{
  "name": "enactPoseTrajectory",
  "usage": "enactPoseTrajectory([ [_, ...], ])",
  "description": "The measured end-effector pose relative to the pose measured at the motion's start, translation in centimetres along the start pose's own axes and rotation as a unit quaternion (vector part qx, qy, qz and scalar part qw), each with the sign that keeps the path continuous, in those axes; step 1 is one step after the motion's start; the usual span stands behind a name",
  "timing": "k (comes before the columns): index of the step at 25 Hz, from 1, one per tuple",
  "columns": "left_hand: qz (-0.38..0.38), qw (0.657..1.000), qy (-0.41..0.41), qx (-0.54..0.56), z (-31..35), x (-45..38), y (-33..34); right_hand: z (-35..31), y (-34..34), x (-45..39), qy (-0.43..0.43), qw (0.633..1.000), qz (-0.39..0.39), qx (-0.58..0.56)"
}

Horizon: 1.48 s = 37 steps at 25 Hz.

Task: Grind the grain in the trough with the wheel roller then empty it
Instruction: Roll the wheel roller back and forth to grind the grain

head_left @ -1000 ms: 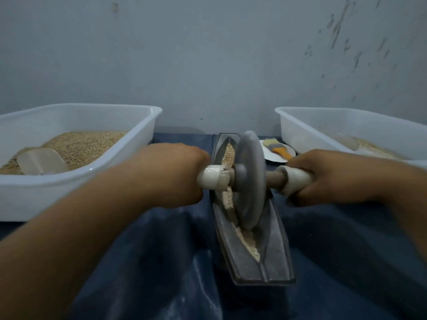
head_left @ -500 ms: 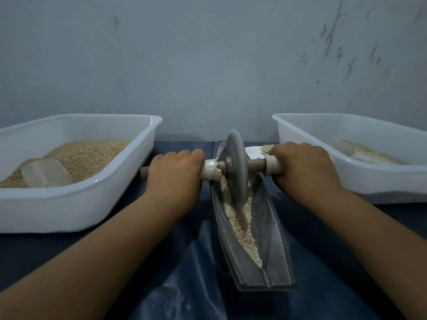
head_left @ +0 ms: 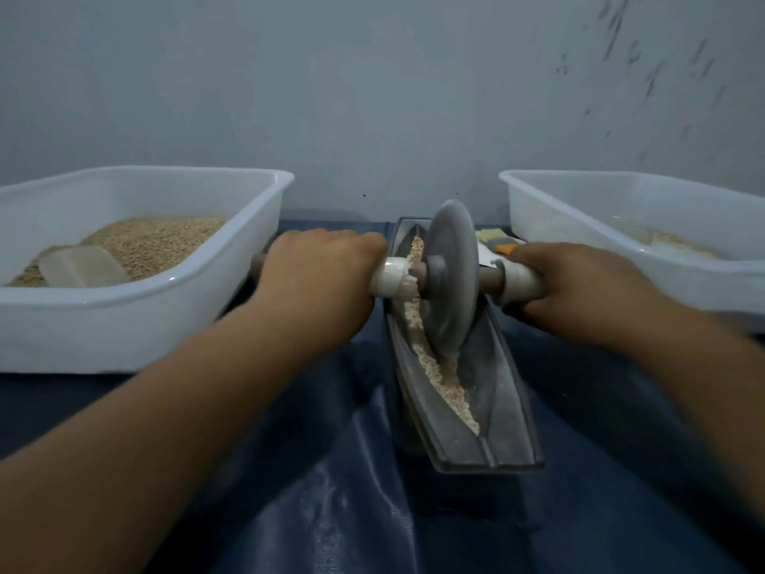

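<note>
A grey boat-shaped trough (head_left: 503, 391) lies lengthwise in front of me on dark blue cloth. Pale crushed grain (head_left: 445, 377) runs along its groove. The grey wheel roller (head_left: 451, 279) stands upright in the groove, over the far half of the trough. My left hand (head_left: 318, 279) grips the axle's left handle, and my right hand (head_left: 579, 287) grips the right handle. White wrapping shows on the axle beside each fist.
A white tub (head_left: 136, 325) at the left holds whole grain and a clear plastic scoop (head_left: 80, 267). Another white tub (head_left: 645, 225) at the right holds some pale material. A brush with an orange band (head_left: 499, 244) lies behind the trough. A grey wall stands close behind.
The wheel rolled from the trough's middle to its far end, then came back a little toward me. Both hands stayed on the handles throughout.
</note>
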State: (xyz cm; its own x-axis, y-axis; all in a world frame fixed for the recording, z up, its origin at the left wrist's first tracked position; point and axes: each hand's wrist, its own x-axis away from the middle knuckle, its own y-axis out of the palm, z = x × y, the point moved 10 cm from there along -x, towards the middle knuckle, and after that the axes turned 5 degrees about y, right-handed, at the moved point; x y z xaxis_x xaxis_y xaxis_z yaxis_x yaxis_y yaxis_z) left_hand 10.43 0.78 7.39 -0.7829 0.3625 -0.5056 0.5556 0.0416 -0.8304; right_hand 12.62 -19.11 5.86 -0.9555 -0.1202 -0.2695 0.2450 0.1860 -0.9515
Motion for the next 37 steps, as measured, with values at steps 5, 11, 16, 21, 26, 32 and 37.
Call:
enactPoseTrajectory([
  [5,-0.035,0.998,-0.035,0.038,-1.4,-0.6,2.2,-1.6,-0.7,-1.1,-0.007,0.988,0.103,0.119],
  [11,-0.175,0.974,0.056,0.13,0.3,1.3,0.4,-0.1,-0.1,3.0,-0.042,0.974,-0.224,-0.006],
  [16,-0.049,0.998,0.005,0.029,-0.4,0.5,0.3,0.0,-0.2,0.8,-0.008,0.998,-0.051,-0.022],
  [21,-0.023,0.998,-0.048,0.029,-1.4,-0.8,2.0,-1.3,-0.6,-1.3,0.005,0.989,0.103,0.105],
  [26,-0.1,0.991,0.051,0.071,0.4,1.3,-0.2,0.0,0.4,2.2,-0.033,0.981,-0.189,-0.009],
  [32,-0.056,0.997,0.017,0.04,0.0,0.9,-0.1,-0.3,0.0,1.5,-0.021,0.993,-0.112,-0.039],
  [37,-0.009,0.999,-0.031,0.025,-1.0,-0.7,1.5,-1.1,-0.6,-0.9,-0.005,0.993,0.089,0.078],
])
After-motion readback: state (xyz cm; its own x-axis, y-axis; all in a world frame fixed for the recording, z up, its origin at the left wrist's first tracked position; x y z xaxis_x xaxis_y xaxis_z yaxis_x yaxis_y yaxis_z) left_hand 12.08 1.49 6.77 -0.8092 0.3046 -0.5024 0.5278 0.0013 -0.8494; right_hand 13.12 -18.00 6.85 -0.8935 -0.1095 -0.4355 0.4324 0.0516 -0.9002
